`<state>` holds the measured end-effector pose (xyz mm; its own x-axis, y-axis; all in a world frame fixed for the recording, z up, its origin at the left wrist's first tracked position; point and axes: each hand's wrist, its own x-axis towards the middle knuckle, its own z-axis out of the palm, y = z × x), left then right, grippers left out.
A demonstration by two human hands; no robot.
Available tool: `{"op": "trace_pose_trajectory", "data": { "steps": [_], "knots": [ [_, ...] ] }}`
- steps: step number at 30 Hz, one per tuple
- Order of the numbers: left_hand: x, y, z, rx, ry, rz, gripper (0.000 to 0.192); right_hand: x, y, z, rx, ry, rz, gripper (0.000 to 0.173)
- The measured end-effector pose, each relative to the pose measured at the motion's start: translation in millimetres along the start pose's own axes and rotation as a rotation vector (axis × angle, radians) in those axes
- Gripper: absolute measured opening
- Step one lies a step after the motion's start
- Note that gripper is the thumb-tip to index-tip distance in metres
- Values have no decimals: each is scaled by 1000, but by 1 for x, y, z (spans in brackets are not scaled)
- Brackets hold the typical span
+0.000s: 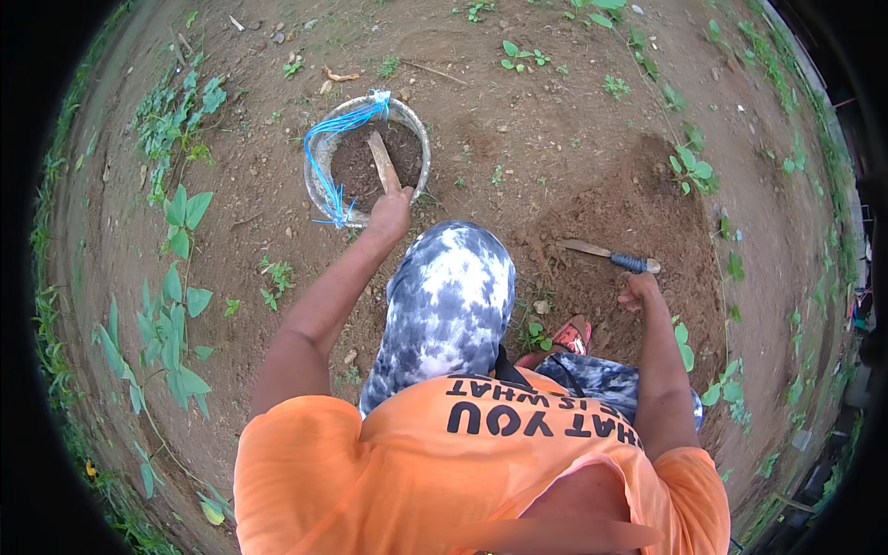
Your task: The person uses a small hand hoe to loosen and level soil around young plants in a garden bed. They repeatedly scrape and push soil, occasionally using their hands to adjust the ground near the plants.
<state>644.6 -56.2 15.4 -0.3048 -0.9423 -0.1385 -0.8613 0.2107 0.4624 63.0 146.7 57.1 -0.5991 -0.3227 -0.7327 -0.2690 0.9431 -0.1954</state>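
Note:
A flat strip of wood (379, 158) is in my left hand (392, 207), at the near rim of a round, worn bucket (318, 182). The strip's far end reaches over the dark soil (402, 147) inside the bucket. Blue plastic strands (316, 149) are tied to the rim at two places. On the right, a knife (586, 247) with a cord-wrapped handle (630, 262) lies over loose brown soil, its blade pointing left. My right hand (637, 290) is just below the handle, fingers curled; whether it touches the handle cannot be told.
My bent knee (451, 291) in tie-dyed cloth stands between bucket and knife. A patterned shoe (574, 336) rests on the ground by the loose soil. Leafy vines (170, 333) run along the left, and another vine (690, 166) along the right. Small stones and twigs dot the ground.

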Motion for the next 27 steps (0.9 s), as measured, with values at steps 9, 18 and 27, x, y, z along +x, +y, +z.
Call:
{"op": "trace_pose_trajectory", "data": {
  "steps": [9, 18, 27],
  "knots": [
    [-21, 25, -41, -314, 379, -37, 22, -60, -56, 11, -73, -120, -303, 40],
    [-11, 0, -149, 722, 408, -118, 19, -83, -55, 26, -234, -138, -404, 52],
    [70, 5, -3, 171, -119, 18, 51, -136, -108, 99, -107, -323, -754, 50]
  ]
}}
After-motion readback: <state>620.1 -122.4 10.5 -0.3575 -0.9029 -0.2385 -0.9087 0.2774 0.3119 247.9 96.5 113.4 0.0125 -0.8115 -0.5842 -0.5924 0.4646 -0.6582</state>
